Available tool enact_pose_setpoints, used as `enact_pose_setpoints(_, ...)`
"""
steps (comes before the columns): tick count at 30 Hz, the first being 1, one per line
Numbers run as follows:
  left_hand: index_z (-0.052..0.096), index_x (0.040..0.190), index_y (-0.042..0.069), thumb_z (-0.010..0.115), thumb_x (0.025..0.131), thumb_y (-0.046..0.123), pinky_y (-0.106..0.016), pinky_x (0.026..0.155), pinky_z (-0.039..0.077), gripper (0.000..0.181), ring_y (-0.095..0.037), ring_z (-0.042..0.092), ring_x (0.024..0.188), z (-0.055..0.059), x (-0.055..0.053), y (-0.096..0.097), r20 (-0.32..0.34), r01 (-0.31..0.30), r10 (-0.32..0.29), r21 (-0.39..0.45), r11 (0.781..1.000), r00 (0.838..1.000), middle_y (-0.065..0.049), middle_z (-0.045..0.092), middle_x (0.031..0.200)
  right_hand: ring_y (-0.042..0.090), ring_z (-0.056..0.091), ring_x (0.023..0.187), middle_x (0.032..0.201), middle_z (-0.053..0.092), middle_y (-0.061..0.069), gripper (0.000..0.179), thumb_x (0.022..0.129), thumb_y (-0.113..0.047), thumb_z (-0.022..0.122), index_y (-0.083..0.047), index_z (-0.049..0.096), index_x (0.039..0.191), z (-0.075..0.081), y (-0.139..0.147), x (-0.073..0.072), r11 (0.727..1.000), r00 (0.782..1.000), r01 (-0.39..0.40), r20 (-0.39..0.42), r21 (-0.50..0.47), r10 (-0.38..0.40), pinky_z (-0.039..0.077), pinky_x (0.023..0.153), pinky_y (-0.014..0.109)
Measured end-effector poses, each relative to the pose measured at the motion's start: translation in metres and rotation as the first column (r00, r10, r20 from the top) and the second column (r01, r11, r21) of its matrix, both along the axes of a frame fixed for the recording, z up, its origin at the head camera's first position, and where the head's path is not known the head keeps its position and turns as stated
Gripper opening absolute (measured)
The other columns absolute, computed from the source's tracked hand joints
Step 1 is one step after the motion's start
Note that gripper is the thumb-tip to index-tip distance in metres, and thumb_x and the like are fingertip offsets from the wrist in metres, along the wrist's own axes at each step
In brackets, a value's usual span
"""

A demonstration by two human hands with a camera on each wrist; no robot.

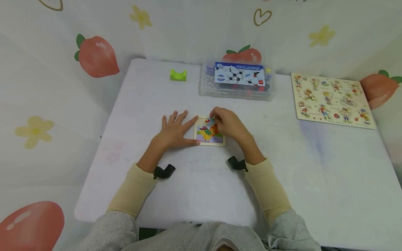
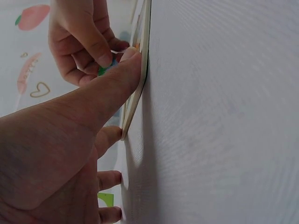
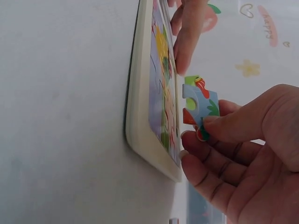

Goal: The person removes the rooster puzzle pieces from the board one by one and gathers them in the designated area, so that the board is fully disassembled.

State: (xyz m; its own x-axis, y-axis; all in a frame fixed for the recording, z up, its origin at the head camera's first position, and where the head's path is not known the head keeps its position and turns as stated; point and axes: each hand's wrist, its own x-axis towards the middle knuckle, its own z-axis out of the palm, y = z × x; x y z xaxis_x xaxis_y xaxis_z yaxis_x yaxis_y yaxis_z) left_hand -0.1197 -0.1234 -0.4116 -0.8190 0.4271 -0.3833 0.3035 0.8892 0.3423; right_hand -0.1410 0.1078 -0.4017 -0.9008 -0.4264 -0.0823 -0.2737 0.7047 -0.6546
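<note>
A small square jigsaw puzzle (image 1: 209, 138) with a pale wooden frame and a colourful picture lies flat on the table. My left hand (image 1: 172, 134) spreads its fingers on the left of it, with thumb and index fingertips touching the frame. Over the puzzle's upper right, my right hand (image 1: 230, 123) pinches a puzzle piece (image 3: 205, 105) between thumb and fingers. This piece is light blue with green and red parts; in the right wrist view it stands tilted just above the picture, apart from the frame. The right fingers hide part of the puzzle in the head view.
Toward the back stands a clear plastic box (image 1: 240, 90) with a molecule-picture label. A bright green notched block (image 1: 178, 75) lies to its left. At the right is a wooden board with figures (image 1: 334, 89). The white table (image 1: 201, 188) meets a printed cloth behind.
</note>
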Motion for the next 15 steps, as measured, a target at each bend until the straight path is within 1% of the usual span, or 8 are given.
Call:
enact_pose_setpoints(5, 0.019, 0.162, 0.032, 0.066, 0.086, 0.066, -0.070, 0.111, -0.005, 0.096, -0.045, -0.003, 0.150, 0.000, 0.000, 0.000, -0.004, -0.007, 0.007, 0.008, 1.000, 1.000, -0.014, 0.005, 0.167, 0.029, 0.058, 0.097, 0.107, 0.066, 0.013, 0.022, 0.091, 0.010, 0.056, -0.004, 0.064, 0.107, 0.000, 0.006, 0.001, 1.000, 1.000, 0.014, 0.019, -0.026, -0.014, 0.048, 0.095, 0.044)
enact_pose_setpoints(10, 0.020, 0.162, 0.031, 0.067, 0.085, 0.065, -0.071, 0.111, -0.005, 0.096, -0.046, -0.002, 0.149, -0.001, 0.000, -0.001, -0.016, -0.004, 0.004, 0.007, 1.000, 1.000, -0.014, 0.006, 0.167, 0.029, 0.057, 0.096, 0.105, 0.066, 0.014, 0.023, 0.090, 0.010, 0.055, -0.003, 0.064, 0.107, -0.001, 0.012, 0.001, 0.999, 0.999, 0.030, 0.027, -0.044, -0.029, 0.049, 0.093, 0.044)
enact_pose_setpoints(15, 0.020, 0.162, 0.031, 0.068, 0.085, 0.065, -0.071, 0.111, -0.005, 0.097, -0.046, -0.002, 0.149, -0.001, 0.000, 0.000, -0.015, -0.008, 0.008, 0.008, 1.000, 1.000, -0.015, 0.007, 0.167, 0.029, 0.057, 0.096, 0.104, 0.065, 0.014, 0.024, 0.089, 0.009, 0.054, -0.003, 0.065, 0.107, 0.001, 0.017, 0.002, 0.998, 0.999, 0.045, 0.028, -0.053, -0.043, 0.049, 0.092, 0.045)
